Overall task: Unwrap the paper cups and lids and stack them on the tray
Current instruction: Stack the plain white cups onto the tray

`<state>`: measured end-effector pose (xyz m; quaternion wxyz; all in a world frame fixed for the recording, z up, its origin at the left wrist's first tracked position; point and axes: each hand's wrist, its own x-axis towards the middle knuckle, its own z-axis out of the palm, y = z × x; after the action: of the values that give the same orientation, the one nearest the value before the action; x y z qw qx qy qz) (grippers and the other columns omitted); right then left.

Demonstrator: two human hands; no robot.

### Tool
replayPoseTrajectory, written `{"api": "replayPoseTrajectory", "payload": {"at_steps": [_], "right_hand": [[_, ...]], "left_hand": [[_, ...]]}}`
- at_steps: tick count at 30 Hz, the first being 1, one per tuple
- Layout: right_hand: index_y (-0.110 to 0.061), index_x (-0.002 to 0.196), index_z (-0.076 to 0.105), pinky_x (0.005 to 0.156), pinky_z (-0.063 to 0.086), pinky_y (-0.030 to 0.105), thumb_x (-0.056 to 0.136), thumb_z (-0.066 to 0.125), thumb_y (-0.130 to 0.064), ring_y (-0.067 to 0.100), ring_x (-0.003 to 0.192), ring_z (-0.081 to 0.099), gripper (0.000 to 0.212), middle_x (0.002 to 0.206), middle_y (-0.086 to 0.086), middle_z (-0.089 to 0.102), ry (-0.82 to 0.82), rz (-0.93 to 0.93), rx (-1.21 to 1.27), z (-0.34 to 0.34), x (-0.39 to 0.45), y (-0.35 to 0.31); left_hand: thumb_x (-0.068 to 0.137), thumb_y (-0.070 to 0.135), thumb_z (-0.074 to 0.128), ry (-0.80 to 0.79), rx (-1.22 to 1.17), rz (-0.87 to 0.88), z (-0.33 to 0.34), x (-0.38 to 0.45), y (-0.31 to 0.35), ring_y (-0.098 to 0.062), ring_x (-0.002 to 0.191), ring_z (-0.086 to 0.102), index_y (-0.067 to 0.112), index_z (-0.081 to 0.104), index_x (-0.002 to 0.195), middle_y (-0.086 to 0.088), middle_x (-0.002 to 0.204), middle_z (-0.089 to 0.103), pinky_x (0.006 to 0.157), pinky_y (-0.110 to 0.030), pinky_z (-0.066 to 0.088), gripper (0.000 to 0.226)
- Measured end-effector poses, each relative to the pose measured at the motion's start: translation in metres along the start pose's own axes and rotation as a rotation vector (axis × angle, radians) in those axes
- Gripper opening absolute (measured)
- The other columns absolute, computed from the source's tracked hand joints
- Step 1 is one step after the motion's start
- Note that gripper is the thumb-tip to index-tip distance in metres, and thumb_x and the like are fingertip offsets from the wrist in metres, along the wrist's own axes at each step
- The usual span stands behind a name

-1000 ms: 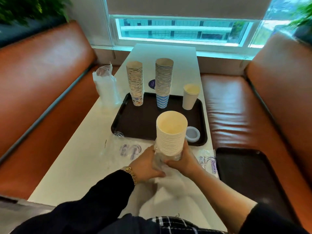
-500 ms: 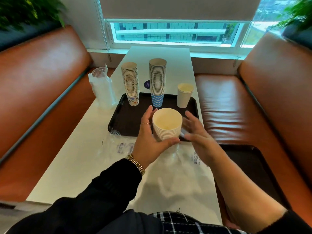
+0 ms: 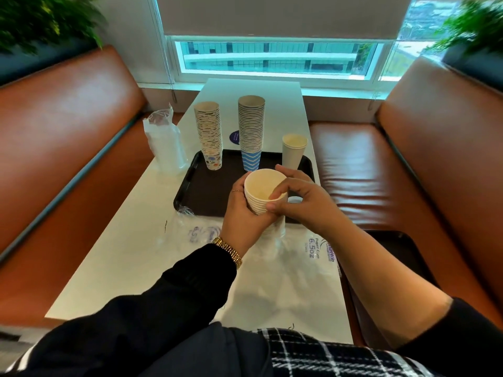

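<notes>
Head view, step: likely separating a batch of cups from the white cup stack [image 3: 265, 197] to set on the tray [image 3: 206, 191]; best to lift straight up and steady the lower cups.
Left hand [image 3: 245, 216]: fingers curled round the stack's left side, holding it.
Right hand [image 3: 299, 202]: fingertips [image 3: 273, 205] pinching the near rim, thumb over the top.
Stack position: between both hands, at the tray's near edge; its base sits in the plastic wrapper [image 3: 277, 235].
</notes>
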<state>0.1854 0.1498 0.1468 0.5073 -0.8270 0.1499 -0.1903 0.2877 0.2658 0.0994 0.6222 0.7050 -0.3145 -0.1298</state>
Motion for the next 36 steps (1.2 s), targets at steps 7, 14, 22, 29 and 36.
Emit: {"api": "replayPoseTrajectory", "payload": {"at_steps": [7, 14, 22, 29, 36], "right_hand": [[-0.027, 0.075, 0.064, 0.089, 0.041, 0.016, 0.076, 0.083, -0.016, 0.016, 0.127, 0.05, 0.022, 0.138, -0.008, 0.053, 0.047, -0.03, 0.013, 0.001, 0.002, 0.005], [-0.037, 0.074, 0.064, 0.103, 0.048, 0.045, 0.065, 0.079, -0.045, 0.021, 0.125, 0.055, 0.019, 0.133, -0.004, 0.059, 0.11, -0.113, 0.177, -0.01, 0.017, 0.005], [-0.018, 0.069, 0.049, 0.065, 0.04, 0.016, 0.07, 0.076, -0.022, 0.002, 0.067, 0.052, 0.028, 0.063, -0.014, 0.055, 0.303, -0.149, 0.44, -0.078, 0.092, -0.035], [-0.025, 0.067, 0.049, 0.074, 0.043, 0.029, 0.067, 0.078, -0.044, 0.014, 0.085, 0.053, 0.034, 0.092, 0.005, 0.058, 0.577, -0.05, -0.021, -0.098, 0.189, 0.013], [-0.011, 0.08, 0.061, 0.095, 0.047, 0.039, 0.071, 0.081, -0.042, 0.024, 0.114, 0.055, 0.038, 0.125, 0.002, 0.058, 0.627, 0.086, -0.24, -0.076, 0.225, 0.076]], "left_hand": [[0.065, 0.021, 0.089, 0.003, 0.034, -0.016, 0.003, 0.002, 0.0, -0.003, 0.112, 0.05, 0.023, 0.037, 0.138, 0.008, 0.128, 0.046, 0.084, -0.006, 0.042, 0.09], [0.066, 0.025, 0.088, 0.009, 0.015, 0.017, 0.006, -0.002, 0.005, 0.018, 0.102, 0.051, 0.03, 0.037, 0.129, 0.017, 0.119, 0.049, 0.079, -0.003, 0.043, 0.081], [0.061, 0.029, 0.09, 0.024, 0.037, 0.006, 0.006, 0.0, -0.002, 0.004, 0.115, 0.049, 0.032, 0.034, 0.137, 0.006, 0.133, 0.045, 0.093, -0.01, 0.042, 0.095], [0.052, 0.052, 0.085, 0.014, 0.021, 0.007, 0.007, -0.003, -0.006, 0.005, 0.117, 0.049, 0.046, 0.033, 0.131, 0.014, 0.132, 0.045, 0.093, -0.006, 0.04, 0.095], [0.052, 0.051, 0.083, 0.004, -0.013, 0.0, 0.008, -0.003, -0.008, -0.002, 0.119, 0.052, 0.036, 0.036, 0.133, 0.009, 0.134, 0.047, 0.097, -0.016, 0.044, 0.096]]}}
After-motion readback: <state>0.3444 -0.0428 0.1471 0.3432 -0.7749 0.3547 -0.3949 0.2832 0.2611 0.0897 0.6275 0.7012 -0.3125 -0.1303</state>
